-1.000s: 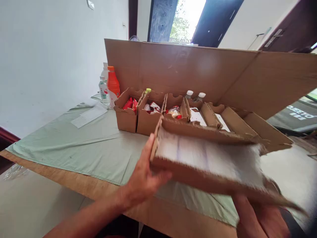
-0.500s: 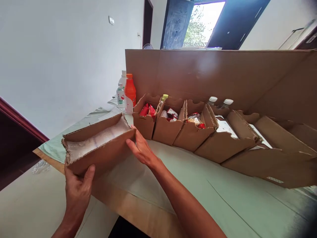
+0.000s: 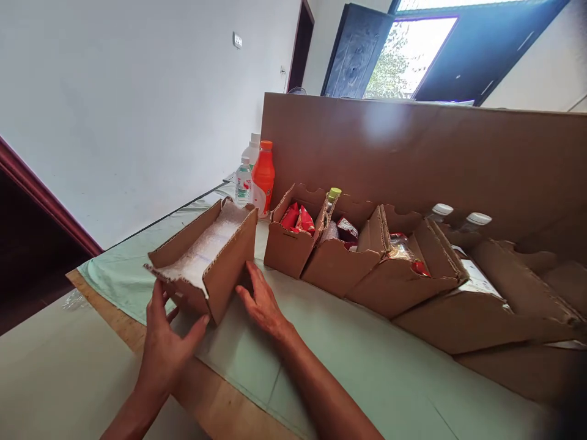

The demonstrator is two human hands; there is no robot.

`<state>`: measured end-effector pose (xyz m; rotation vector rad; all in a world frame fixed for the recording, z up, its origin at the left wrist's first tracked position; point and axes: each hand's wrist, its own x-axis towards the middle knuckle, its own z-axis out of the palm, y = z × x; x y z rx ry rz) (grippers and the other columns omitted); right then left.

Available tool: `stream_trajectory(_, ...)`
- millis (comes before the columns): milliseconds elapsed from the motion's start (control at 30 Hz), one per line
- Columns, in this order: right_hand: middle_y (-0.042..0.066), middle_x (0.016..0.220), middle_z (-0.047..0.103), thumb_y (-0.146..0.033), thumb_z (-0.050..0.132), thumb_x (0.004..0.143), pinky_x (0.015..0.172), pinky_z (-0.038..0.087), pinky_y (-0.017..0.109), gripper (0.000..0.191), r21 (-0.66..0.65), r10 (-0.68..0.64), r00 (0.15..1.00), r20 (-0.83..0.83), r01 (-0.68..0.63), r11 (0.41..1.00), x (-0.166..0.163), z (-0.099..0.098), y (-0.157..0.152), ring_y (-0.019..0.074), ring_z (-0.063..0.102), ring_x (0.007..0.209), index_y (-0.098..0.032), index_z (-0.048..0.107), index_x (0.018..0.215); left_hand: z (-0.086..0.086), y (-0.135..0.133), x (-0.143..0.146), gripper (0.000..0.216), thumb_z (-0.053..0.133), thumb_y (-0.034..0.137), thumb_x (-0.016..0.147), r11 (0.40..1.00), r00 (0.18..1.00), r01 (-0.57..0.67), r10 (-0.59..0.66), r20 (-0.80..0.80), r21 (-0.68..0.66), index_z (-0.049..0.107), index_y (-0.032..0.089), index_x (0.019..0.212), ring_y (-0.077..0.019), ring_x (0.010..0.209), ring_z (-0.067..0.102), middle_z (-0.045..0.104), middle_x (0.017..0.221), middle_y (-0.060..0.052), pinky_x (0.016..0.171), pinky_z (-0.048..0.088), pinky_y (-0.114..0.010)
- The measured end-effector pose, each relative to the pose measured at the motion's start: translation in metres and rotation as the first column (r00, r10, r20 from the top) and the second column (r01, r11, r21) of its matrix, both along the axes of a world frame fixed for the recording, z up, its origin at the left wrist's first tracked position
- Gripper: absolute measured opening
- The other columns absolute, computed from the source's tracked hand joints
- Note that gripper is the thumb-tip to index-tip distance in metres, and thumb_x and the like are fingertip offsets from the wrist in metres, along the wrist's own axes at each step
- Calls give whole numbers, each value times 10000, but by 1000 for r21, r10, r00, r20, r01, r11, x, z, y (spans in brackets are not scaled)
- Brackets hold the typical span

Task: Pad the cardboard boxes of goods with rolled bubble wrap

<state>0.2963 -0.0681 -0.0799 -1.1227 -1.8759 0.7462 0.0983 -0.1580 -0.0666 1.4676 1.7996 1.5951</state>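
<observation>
A narrow open-topped cardboard box point(image 3: 233, 263) rests on the cloth-covered table, its long side slanting away from me. Inside it lies bubble-wrapped white material point(image 3: 204, 247); what is wrapped cannot be made out. My left hand point(image 3: 167, 345) grips the near end low down, fingers at its left and thumb by the right front corner. Against the lower right side, my right hand point(image 3: 263, 302) touches the box with its fingertips, fingers stretched and thumb apart. Right of it, a similar box with red packets point(image 3: 300, 219) begins a row.
More cardboard boxes point(image 3: 346, 263) curve to the right, holding packets and papers. An orange bottle point(image 3: 263, 174) and clear bottles point(image 3: 243, 183) stand behind the held box. A tall cardboard panel point(image 3: 367, 146) backs the row. The wooden table edge point(image 3: 229, 397) runs near me.
The wrapped-goods box has come down onto the table and turned, its far end now beside the row. My right hand has slid lower along its side. The view has shifted left.
</observation>
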Motion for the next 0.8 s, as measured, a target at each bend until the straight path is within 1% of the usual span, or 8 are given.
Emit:
stream_trajectory(100, 179, 1545, 522, -224, 568, 916, 1228, 376, 514, 582, 3, -19, 1000, -16, 19, 1000, -2, -16, -10, 298, 474, 1459, -177, 504, 1492, 6, 43, 3, 1105, 801, 419, 767, 995, 995, 93, -92, -29, 21, 152, 292, 1653, -382, 1467, 420, 345, 1629, -181, 1092, 513, -613)
stream_trajectory(167, 173, 1540, 522, -196, 546, 911, 1219, 387, 523, 558, -2, -55, 998, -37, 55, 999, -3, -21, -15, 299, 478, 1453, -189, 528, 1469, 12, 74, 8, 1098, 788, 399, 769, 984, 984, 176, -175, -18, 22, 147, 286, 1653, -375, 1472, 413, 326, 1641, -179, 1103, 503, -603)
stream_trajectory(267, 171, 1508, 543, -177, 526, 902, 1172, 445, 531, 509, -15, -109, 991, -74, 108, 994, -2, -22, -16, 307, 517, 1411, -194, 574, 1409, 17, 114, 23, 1066, 760, 375, 794, 955, 955, 295, -296, 8, 20, 132, 302, 1653, -376, 1506, 367, 265, 1682, -172, 1093, 510, -584)
stream_trajectory(367, 151, 1432, 604, -155, 523, 884, 1146, 472, 491, 473, -21, -137, 985, -103, 136, 991, -1, -19, -15, 283, 572, 1344, -199, 610, 1347, 9, 137, 46, 1014, 716, 370, 832, 920, 921, 390, -390, 5, 22, 130, 271, 1655, -361, 1550, 304, 209, 1713, -177, 1102, 511, -536)
stream_trajectory(500, 142, 1319, 665, -122, 521, 847, 1103, 496, 455, 406, -30, -144, 983, -114, 141, 990, -2, -17, -15, 271, 620, 1249, -191, 657, 1224, -17, 139, 70, 964, 673, 383, 858, 910, 910, 415, -415, -10, -8, 152, 213, 1650, -364, 1585, 233, 166, 1728, -192, 1157, 455, -549)
stream_trajectory(633, 111, 1146, 713, -98, 500, 853, 1023, 522, 426, 302, -39, -110, 987, -117, 106, 994, -2, -18, -12, 250, 649, 1109, -203, 678, 1072, -38, 132, 71, 796, 590, 405, 926, 933, 932, 358, -359, -54, -38, 268, 186, 1619, -346, 1595, 216, 252, 1708, -179, 1223, 368, -560)
stream_trajectory(733, 88, 1070, 716, -82, 489, 870, 992, 516, 412, 269, -41, -106, 991, -87, 102, 994, -4, -14, -9, 237, 642, 1051, -218, 686, 992, -38, 130, 63, 732, 557, 401, 956, 944, 941, 326, -329, -81, -51, 299, 186, 1607, -328, 1553, 332, 328, 1677, -175, 1208, 404, -526)
stream_trajectory(800, 62, 1002, 718, -70, 506, 860, 944, 529, 383, 251, -41, -131, 991, -37, 130, 991, -8, -7, -13, 221, 648, 985, -230, 690, 917, -32, 128, 64, 709, 568, 410, 968, 942, 939, 330, -334, -88, -57, 324, 180, 1593, -348, 1512, 395, 363, 1649, -194, 1195, 409, -555)
